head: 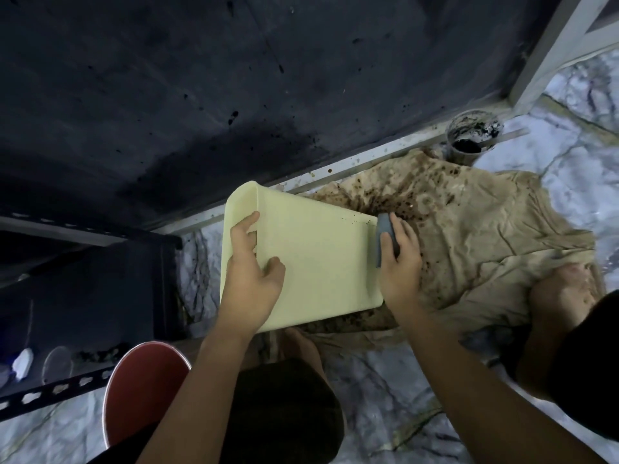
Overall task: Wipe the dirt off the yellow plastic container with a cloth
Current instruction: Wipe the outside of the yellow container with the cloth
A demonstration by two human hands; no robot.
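The yellow plastic container (318, 256) lies on its side over a stained beige sheet, its open rim toward the left. My left hand (251, 266) grips that rim, fingers hooked inside and thumb on the outer wall. My right hand (400, 262) presses a small grey cloth (383, 234) against the container's base edge on the right. A few dark specks of dirt show on the wall near that edge.
The beige sheet (485, 236) is spattered with brown dirt and spreads over the marble floor. A dirty cup of dark liquid (474, 135) stands at the wall behind it. A dark wall is ahead, a metal rack (67, 393) at left, a red stool (140, 390) under me.
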